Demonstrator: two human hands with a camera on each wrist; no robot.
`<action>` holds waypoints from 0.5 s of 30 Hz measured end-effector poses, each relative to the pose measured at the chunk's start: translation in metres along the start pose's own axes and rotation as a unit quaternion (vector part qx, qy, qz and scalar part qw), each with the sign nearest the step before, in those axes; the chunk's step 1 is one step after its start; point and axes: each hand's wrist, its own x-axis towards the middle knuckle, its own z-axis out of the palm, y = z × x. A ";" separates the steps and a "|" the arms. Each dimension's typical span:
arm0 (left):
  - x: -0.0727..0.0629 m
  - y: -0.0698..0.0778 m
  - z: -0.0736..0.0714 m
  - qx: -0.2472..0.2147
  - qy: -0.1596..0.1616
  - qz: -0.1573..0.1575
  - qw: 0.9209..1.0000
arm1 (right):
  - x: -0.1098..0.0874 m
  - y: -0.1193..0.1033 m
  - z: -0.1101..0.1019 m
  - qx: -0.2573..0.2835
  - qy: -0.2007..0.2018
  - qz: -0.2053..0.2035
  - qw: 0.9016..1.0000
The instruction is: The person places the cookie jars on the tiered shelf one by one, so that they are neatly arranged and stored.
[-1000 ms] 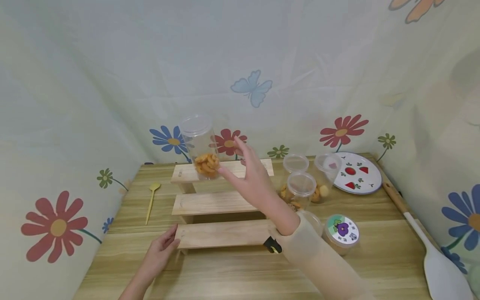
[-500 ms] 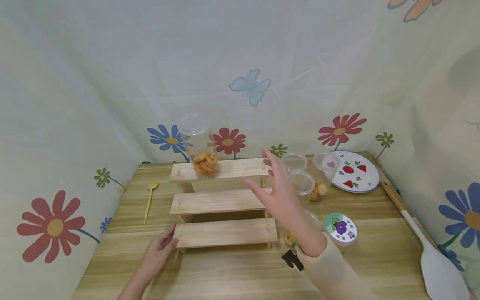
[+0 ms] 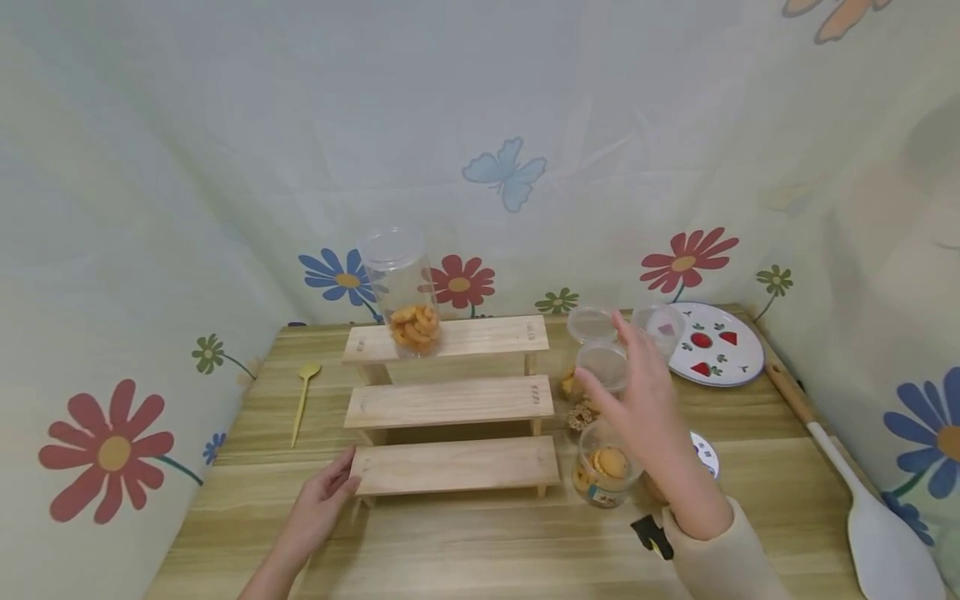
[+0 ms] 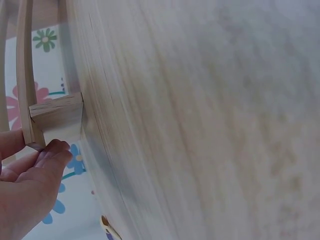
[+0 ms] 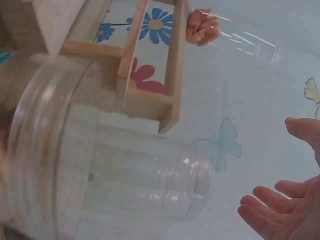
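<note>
A three-step wooden shelf stands on the table. At the left end of its lowest step, my left hand pinches the plank between thumb and fingers, as the left wrist view shows. On the top step's left side stands a tall clear jar of ring-shaped snacks. My right hand is over the group of clear jars right of the shelf, fingers spread, holding nothing. Beneath and beside it are a jar of round cookies and a taller jar. A label-topped tub is mostly hidden by my wrist.
Two more clear jars stand behind, one with a lid. A white plate with fruit pictures lies at the back right. A white spatula runs along the right edge, and a yellow spoon lies left of the shelf.
My right hand has moved away from the snack jar on the top step, rightward and towards me, to above the other jars. The left hand stays at the shelf's lowest step.
</note>
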 end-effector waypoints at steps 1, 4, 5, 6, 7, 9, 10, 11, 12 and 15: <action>0.000 0.000 0.001 -0.002 0.000 -0.001 1.000 | -0.002 0.005 -0.002 -0.011 -0.004 0.001 1.000; 0.000 0.000 0.001 -0.002 0.003 -0.007 1.000 | -0.008 0.018 -0.007 -0.020 -0.017 0.010 1.000; 0.000 0.000 0.002 0.000 0.003 -0.009 1.000 | -0.010 0.021 -0.009 -0.020 -0.022 0.013 0.999; 0.000 0.000 0.002 0.002 0.005 -0.011 1.000 | -0.012 0.025 -0.009 -0.020 -0.026 0.016 0.999; 0.000 0.000 0.002 0.005 0.006 -0.011 1.000 | -0.013 0.028 -0.010 -0.019 -0.031 0.019 0.999; 0.000 -0.001 0.002 0.008 0.009 -0.015 1.000 | -0.016 0.034 -0.010 -0.015 -0.038 0.025 0.999; 0.000 -0.001 0.002 0.009 0.009 -0.017 1.000 | -0.017 0.037 -0.010 -0.016 -0.040 0.025 0.999; 0.000 -0.001 0.001 0.011 0.010 -0.017 1.000 | -0.017 0.040 -0.009 -0.020 -0.043 0.025 0.999; 0.000 -0.001 0.001 0.012 0.011 -0.018 1.000 | -0.018 0.043 -0.008 -0.021 -0.044 0.022 0.999; 0.000 -0.003 0.001 0.014 0.010 -0.021 1.000 | -0.018 0.051 -0.006 -0.025 -0.055 0.020 0.998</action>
